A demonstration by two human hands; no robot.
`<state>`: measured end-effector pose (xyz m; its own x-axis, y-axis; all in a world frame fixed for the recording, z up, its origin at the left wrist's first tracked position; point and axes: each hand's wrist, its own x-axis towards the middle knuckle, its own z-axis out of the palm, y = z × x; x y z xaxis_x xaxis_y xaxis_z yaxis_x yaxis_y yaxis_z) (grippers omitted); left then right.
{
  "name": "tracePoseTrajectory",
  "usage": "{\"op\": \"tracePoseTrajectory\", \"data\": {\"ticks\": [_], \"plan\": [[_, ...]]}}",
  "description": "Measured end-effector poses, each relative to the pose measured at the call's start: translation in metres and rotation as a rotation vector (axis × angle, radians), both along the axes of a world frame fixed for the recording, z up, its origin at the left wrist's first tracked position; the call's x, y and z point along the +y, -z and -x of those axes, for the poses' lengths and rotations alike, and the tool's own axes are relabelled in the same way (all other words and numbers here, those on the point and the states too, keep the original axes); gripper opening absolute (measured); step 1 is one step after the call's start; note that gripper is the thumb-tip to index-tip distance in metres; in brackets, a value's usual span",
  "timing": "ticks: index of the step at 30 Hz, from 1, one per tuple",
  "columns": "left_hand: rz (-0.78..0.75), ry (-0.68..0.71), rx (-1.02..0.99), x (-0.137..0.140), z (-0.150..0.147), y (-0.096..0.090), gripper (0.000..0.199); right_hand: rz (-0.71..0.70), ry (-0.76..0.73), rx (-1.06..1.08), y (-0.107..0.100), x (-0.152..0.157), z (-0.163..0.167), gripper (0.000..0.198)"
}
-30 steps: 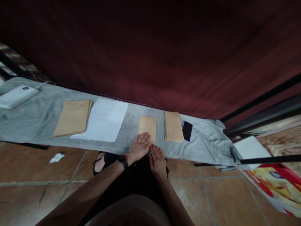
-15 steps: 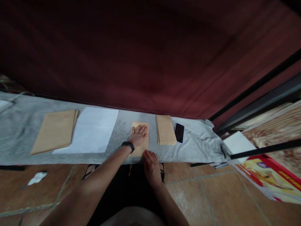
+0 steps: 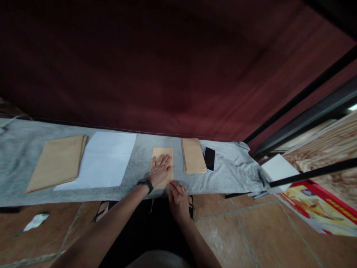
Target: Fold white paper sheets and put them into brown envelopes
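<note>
A small brown paper envelope (image 3: 155, 153) lies lengthwise before me on the grey cloth. Flat on top of it rests my left hand (image 3: 161, 169), open, its fingers slightly spread and a dark band round the wrist. My right hand (image 3: 178, 199) is closed at the envelope's near right corner, fingers bent and pressed together on the edge; exactly how they grip it is partly hidden. To the right, a stack of similar small envelopes (image 3: 194, 156) sits beside a dark-screened phone (image 3: 209, 159).
Large brown envelopes (image 3: 57, 160) overlap white paper sheets (image 3: 107, 160) on the left. The grey cloth (image 3: 234, 167) covers a narrow table against a dark red curtain (image 3: 167, 74). Black metal bars (image 3: 312, 173) and a colourful box (image 3: 320, 208) are at the right.
My right hand's fingers have curled in more at the envelope's near right corner. My left hand still presses flat on it. The whole view has shifted slightly.
</note>
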<state>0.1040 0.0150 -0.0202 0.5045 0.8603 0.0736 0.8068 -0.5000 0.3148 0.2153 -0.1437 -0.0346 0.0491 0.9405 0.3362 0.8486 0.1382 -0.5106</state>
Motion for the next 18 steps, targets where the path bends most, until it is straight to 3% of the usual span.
{"op": "tracePoseTrajectory", "data": {"ticks": [3, 9, 13, 18], "plan": [[-0.029, 0.007, -0.109, -0.033, 0.021, 0.013, 0.056, 0.028, 0.127, 0.04, -0.002, 0.006, 0.003, 0.038], [0.012, -0.273, -0.444, -0.078, 0.054, 0.033, 0.055, 0.052, 0.246, 0.104, -0.002, 0.023, 0.009, 0.026], [0.064, -0.316, -0.558, -0.092, 0.052, 0.032, 0.053, 0.039, 0.257, 0.281, -0.001, 0.029, 0.011, 0.016], [0.062, -0.373, -0.613, -0.095, 0.043, 0.031, 0.05, 0.078, 0.224, 0.659, 0.004, 0.03, 0.015, 0.017]]}}
